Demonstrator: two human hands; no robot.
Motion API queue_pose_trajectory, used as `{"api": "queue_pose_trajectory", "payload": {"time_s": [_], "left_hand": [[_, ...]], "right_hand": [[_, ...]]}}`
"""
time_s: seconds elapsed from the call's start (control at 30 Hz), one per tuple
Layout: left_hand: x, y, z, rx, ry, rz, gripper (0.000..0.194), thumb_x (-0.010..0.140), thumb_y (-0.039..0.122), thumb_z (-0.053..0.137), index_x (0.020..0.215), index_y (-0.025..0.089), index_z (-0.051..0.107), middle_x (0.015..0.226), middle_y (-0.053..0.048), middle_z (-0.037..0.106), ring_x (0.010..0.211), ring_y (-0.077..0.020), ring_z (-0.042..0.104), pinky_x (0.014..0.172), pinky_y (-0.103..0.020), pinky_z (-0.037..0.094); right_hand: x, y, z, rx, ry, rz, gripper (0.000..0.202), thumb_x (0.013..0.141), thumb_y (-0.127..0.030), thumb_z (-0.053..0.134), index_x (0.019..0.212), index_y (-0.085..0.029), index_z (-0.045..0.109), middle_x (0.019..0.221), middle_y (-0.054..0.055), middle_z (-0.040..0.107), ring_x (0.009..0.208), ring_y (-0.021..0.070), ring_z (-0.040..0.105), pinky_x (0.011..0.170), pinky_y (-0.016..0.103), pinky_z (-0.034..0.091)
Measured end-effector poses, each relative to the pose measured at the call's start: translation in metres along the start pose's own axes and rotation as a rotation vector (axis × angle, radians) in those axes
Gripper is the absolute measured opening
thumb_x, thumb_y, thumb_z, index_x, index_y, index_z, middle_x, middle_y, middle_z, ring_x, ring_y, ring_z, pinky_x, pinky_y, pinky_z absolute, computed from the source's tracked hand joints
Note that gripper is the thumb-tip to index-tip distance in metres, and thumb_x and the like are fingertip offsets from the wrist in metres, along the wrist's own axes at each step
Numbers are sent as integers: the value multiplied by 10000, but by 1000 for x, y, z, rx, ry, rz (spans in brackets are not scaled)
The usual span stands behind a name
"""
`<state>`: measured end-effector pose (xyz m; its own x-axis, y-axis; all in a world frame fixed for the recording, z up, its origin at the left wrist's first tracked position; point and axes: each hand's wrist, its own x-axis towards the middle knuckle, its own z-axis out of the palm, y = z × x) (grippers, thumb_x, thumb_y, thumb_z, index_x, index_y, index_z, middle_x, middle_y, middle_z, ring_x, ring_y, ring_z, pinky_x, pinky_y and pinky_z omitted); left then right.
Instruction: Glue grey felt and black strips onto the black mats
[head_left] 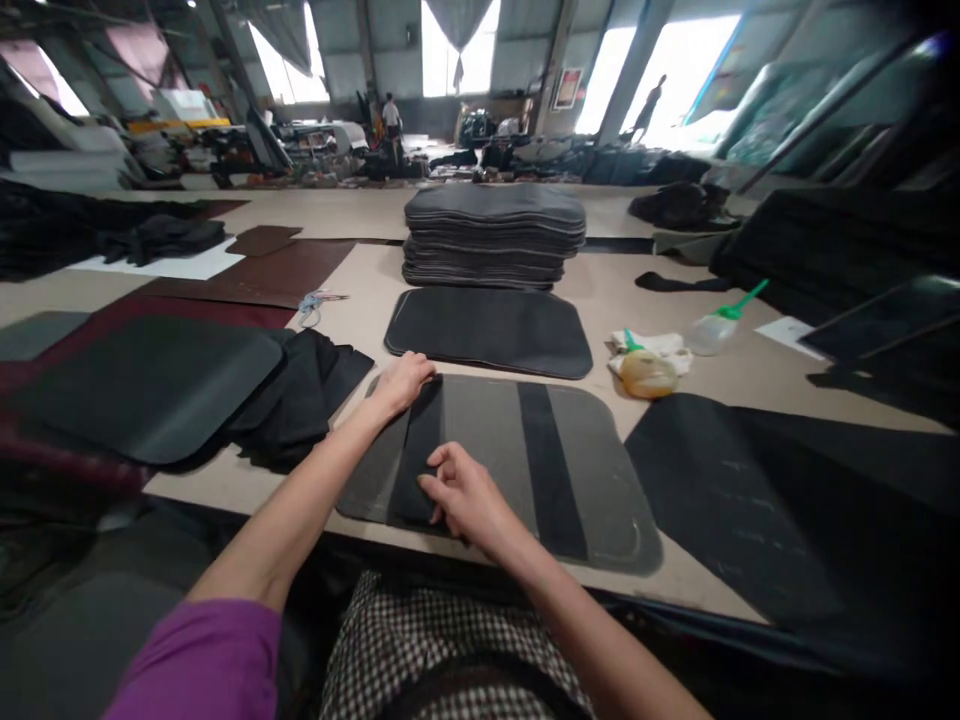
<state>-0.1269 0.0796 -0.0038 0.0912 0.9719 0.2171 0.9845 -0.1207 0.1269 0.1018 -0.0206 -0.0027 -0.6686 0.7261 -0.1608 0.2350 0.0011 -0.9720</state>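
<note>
A dark grey panel with rounded corners point(487, 430) lies flat in front of me, with pale chalk-like marks near its edges. Two black strips cross it: a left strip point(409, 480) and a right strip point(551, 470). At the far end of the left strip, my left hand point(405, 382) is closed on the strip by the panel's edge; its fingertips are partly hidden. Lower down, my right hand point(459, 492) is over the same strip, fingers loosely curled and apart, holding nothing visible. Whether it touches the strip I cannot tell.
Beyond lie another dark panel point(487, 330) and a tall panel stack point(491, 235). Crumpled black fabric point(300, 390) and a panel point(165, 385) are left, near scissors point(319, 300). Rightward are a yellowish bottle point(649, 374), a clear bottle point(712, 333) and black sheet material point(750, 500).
</note>
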Motion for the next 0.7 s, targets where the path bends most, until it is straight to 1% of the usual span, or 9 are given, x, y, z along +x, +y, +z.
{"api": "queue_pose_trajectory", "payload": {"time_s": [0.07,0.13,0.2,0.27,0.33,0.43,0.53,0.6,0.7], "left_hand": [[-4,3,0,15,-14,4,298,1015,273,425,1069,236,716,1051,-92,662,1053,-243,528,897,-358,447],[-8,5,-2,28,-16,7,319,1022,290,412,1094,227,717,1064,-96,674,1054,-243,530,914,-360,447],[-13,8,-5,38,-13,6,317,1021,325,430,1154,228,702,1091,-96,684,1069,-246,535,922,-358,451],[-18,10,-8,42,-6,-4,323,1013,348,460,1239,240,664,1127,-96,686,1096,-253,540,915,-356,459],[-23,12,-10,41,2,-19,349,1005,362,485,1308,254,621,1148,-97,683,1113,-258,546,906,-352,466],[-28,13,-9,31,10,-42,386,997,380,507,1351,251,590,1160,-108,677,1107,-264,563,911,-355,469],[-31,11,-6,14,14,-47,404,998,398,505,1361,241,590,1172,-120,674,1107,-266,572,939,-363,463],[-31,9,-3,1,17,-36,408,998,401,507,1364,239,590,1184,-120,674,1118,-260,569,968,-363,452],[-32,7,1,-19,24,3,381,995,382,518,1327,224,617,1199,-118,682,1131,-259,563,1009,-376,436]], "right_hand": [[0,2,1,7,-15,6,176,892,-288,584,1015,-255,463,577,-126,553,329,100,505,271,160,273],[-1,2,3,17,-28,27,187,886,-301,589,1014,-259,459,583,-126,556,327,110,506,263,168,279],[-2,-1,4,-8,-35,47,179,889,-286,585,1005,-259,452,572,-126,559,318,108,490,274,170,287],[-3,-6,6,-72,-35,35,160,895,-249,582,986,-252,450,556,-122,561,328,98,486,320,167,316],[-2,-10,9,-164,-38,1,149,900,-200,578,970,-242,453,548,-113,561,364,96,516,390,171,359],[-1,-13,15,-345,-25,-56,153,907,-153,581,979,-231,471,578,-83,588,458,117,596,493,198,402],[-1,-15,21,-667,11,-104,142,919,-182,610,1017,-217,514,732,0,689,622,165,672,576,238,416],[-4,-18,23,-837,32,-122,135,924,-199,618,1038,-203,547,852,60,726,741,206,698,624,267,424],[-13,-22,24,-916,43,-149,101,947,-190,582,1046,-194,600,923,91,730,806,230,688,667,299,435]]}}
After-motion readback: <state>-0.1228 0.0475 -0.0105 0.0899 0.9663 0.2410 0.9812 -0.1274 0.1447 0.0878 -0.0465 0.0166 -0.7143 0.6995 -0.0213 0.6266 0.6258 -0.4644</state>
